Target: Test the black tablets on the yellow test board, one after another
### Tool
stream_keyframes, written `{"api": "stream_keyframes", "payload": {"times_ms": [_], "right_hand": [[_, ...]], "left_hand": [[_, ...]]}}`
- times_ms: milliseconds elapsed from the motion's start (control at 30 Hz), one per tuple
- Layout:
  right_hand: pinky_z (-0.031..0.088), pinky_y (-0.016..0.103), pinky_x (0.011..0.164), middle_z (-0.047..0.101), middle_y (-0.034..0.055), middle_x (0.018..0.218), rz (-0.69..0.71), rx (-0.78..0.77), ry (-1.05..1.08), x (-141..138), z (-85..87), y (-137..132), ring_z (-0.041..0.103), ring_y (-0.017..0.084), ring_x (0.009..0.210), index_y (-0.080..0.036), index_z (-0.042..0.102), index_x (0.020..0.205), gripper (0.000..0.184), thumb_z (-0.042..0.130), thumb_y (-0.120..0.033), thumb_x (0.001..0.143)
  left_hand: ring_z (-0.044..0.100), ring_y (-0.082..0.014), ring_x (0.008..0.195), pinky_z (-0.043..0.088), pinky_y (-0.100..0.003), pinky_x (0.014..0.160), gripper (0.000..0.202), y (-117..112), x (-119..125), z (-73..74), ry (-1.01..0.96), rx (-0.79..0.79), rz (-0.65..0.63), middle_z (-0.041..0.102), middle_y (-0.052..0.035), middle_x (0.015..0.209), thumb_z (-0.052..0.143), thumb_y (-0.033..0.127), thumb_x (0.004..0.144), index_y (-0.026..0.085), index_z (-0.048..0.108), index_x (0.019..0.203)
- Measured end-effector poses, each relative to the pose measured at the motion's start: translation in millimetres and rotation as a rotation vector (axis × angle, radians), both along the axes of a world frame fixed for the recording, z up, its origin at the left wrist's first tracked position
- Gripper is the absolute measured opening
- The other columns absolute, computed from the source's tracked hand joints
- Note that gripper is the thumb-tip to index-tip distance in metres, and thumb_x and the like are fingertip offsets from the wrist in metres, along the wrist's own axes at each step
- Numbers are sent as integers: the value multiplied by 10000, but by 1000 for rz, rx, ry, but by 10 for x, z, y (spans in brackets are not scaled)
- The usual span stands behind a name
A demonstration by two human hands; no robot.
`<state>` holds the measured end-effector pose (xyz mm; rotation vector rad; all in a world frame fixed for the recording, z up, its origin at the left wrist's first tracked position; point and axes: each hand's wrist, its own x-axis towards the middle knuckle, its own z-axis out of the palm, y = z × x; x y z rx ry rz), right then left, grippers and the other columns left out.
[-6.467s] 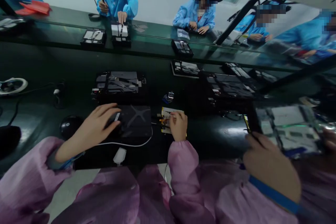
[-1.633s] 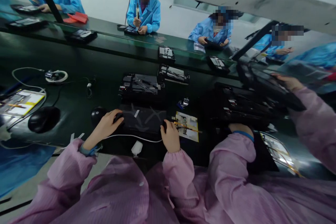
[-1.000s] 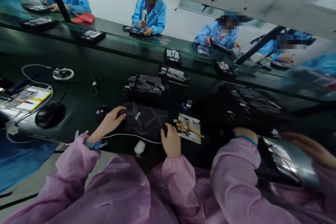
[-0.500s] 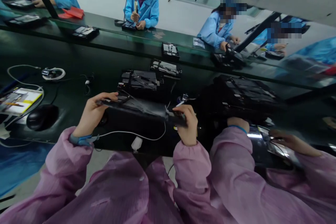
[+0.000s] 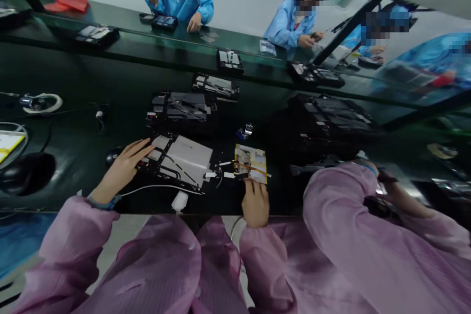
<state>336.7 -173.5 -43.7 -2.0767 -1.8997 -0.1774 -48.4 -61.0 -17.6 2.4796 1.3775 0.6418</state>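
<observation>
An opened, tablet-like device (image 5: 189,154) lies flat on the dark green bench, showing a grey panel, black strips and thin cables. My left hand (image 5: 123,169) rests at its left end, fingers stretched over the edge. White-tabbed flex cables (image 5: 220,174) lie between the device and a small yellow-edged board (image 5: 253,159) on its right, which carries an orange strip. At the board's near edge, the fingers of my right hand (image 5: 255,203) are close together and appear to grip it; the thumb is hidden. A white cable (image 5: 158,187) runs along the device's near edge.
Beyond the device sit a black stack of units (image 5: 180,108) and a similar unit (image 5: 215,86). A bigger black stack (image 5: 327,117) stands at right, near a co-worker's pink sleeve (image 5: 338,201). A black mouse (image 5: 27,172) is at left. Co-workers in blue sit opposite.
The device, earlier held up and tilted between both hands, now lies flat on the bench. My right hand has moved to the yellow-edged board. My left hand's fingers have straightened. The view has shifted.
</observation>
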Motion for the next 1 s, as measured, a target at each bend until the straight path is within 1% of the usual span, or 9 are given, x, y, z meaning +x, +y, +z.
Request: {"api": "stream_keyframes", "payload": {"times_ms": [133,233,333,400,500,567,633,800,1000], "right_hand": [[468,320,801,592,110,1070,8,-158,-151,309,71,-129,543,218,973,-174,606,1084,323,449,-75,820],[423,265,596,576,85,1011,-141,-168,-274,434,196,-182,565,180,830,-178,597,1014,225,476,-131,830],[286,261,472,568,57,936,-341,-71,-284,484,386,-269,500,129,609,-184,566,909,105,509,-191,821],[304,255,496,565,45,845,-392,95,-129,423,506,-316,490,123,592,-184,527,818,31,527,-212,805],[380,240,521,542,3,672,-252,262,434,93,591,-297,518,120,558,-203,451,737,148,541,-290,815],[392,227,468,548,-22,601,-2,126,910,-252,557,-201,507,106,471,-213,429,732,219,509,-377,853],[401,219,445,599,-12,600,180,-93,1162,-587,455,-53,501,94,433,-205,459,725,268,476,-424,878],[408,200,460,600,-23,537,30,-77,1031,-917,174,285,505,83,421,-183,531,703,310,496,-445,864],[410,215,501,519,-43,436,98,-105,872,-845,193,380,506,93,409,-182,544,631,338,485,-420,864]], "left_hand": [[280,-258,1389,292,-484,1144,823,5,-34,4,191,22,5,333,-58,1494,321,-49,697,238,318,1468],[254,-277,1397,291,-500,1128,839,-3,-40,-19,238,22,45,282,-60,1518,321,-58,691,251,310,1471],[318,-267,1364,305,-470,1115,787,-9,-18,-39,238,-1,30,359,-88,1474,311,-47,713,204,336,1459],[374,-267,1323,323,-452,1097,711,-20,23,-28,229,-15,9,410,-116,1434,302,-19,757,150,357,1445],[454,-292,1239,355,-456,1048,568,-55,108,31,215,-9,3,475,-144,1366,298,64,846,108,419,1400],[505,-297,1157,379,-459,1011,495,-82,163,73,205,0,61,540,-152,1275,306,146,899,109,459,1369],[529,-288,1092,395,-453,995,459,-105,205,94,184,3,148,578,-149,1192,317,228,934,116,485,1346],[530,-262,1063,424,-408,986,415,-137,242,67,110,-27,247,571,-139,1158,336,292,947,134,544,1269],[541,-256,1057,463,-378,941,375,-149,238,59,69,-51,286,557,-128,1148,361,292,944,147,562,1226]]}}
